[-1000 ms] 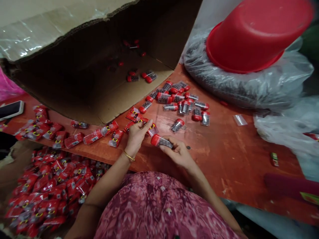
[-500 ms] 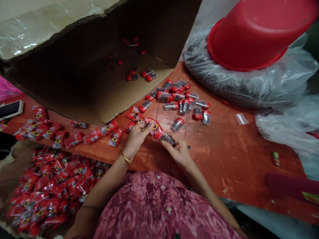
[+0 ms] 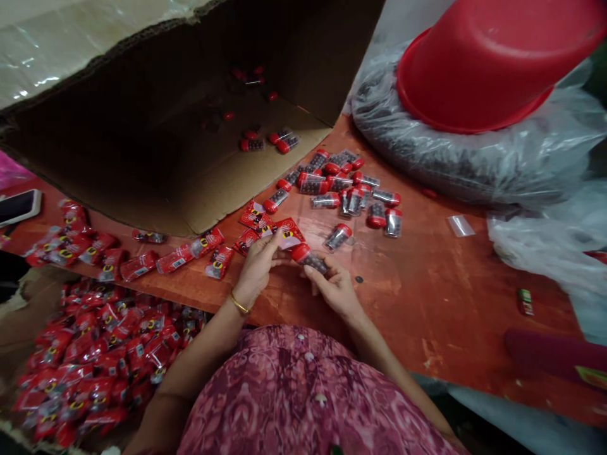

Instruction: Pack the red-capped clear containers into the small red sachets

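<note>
My right hand [image 3: 334,284] is closed around a small clear bottle [image 3: 313,260] of dark beads, its red cap pointing to the upper left. My left hand [image 3: 258,265] pinches a red printed plastic sleeve [image 3: 290,231] by its left side, just behind the cap. Whether the cap touches the sleeve I cannot tell. More flat red sleeves [image 3: 253,216] lie just beyond my left fingers. One loose bottle [image 3: 338,237] rests beyond my right hand, and a heap of similar red-capped bottles [image 3: 327,183] spreads farther back on the table.
A cardboard box [image 3: 227,202] on its side holds several bottles. Wrapped red packs [image 3: 142,265] line the table's left edge; many more fill a carton [image 3: 28,322] below. A phone [image 3: 19,207] lies far left. A red tub [image 3: 474,76] stands on a bulging plastic bag [image 3: 427,164] at the back right.
The bottle's capped end, earlier up against the crumpled sleeve, now shows apart in front of it. The sleeve has flattened out, and my left fingers have shifted slightly left and down.
</note>
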`<action>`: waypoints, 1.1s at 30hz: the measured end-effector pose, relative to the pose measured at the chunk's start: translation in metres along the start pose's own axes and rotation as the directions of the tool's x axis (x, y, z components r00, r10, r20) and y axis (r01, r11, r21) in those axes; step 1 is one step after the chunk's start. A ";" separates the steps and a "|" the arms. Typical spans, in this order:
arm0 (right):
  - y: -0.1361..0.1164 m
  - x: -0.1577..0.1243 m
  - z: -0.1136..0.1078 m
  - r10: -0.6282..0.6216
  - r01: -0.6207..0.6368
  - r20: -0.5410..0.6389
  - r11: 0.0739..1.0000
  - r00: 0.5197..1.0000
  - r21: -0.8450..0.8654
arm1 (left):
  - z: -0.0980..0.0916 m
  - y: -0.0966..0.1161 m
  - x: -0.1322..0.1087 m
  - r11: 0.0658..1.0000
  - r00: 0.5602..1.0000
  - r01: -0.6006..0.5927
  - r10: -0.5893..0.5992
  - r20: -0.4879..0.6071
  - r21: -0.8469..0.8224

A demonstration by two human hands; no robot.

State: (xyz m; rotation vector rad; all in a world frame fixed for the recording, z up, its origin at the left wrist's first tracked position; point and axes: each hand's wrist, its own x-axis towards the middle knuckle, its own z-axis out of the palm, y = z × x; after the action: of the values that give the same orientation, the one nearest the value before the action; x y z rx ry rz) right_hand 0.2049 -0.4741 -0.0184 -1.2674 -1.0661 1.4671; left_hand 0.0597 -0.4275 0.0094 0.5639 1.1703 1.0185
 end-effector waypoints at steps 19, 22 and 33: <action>-0.010 0.032 -0.006 -0.015 0.051 -0.232 0.988 0.973 0.148 | 0.011 -0.005 0.004 0.989 0.994 -0.027 0.012 0.104 0.144; -0.006 0.031 -0.010 -0.032 0.075 -0.203 0.976 0.979 0.207 | 0.012 0.001 0.005 0.996 0.999 -0.031 0.028 0.039 0.080; -0.009 -0.011 -0.038 -0.657 0.649 0.182 0.589 0.731 -0.480 | 0.006 0.001 0.006 0.978 0.980 0.197 -0.199 -0.025 -0.061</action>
State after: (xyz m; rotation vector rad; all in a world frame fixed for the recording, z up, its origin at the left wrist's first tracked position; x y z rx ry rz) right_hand 0.2439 -0.4807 -0.0110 -1.0289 -1.7698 0.5988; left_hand 0.0648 -0.4210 0.0093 0.3782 1.1955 0.8896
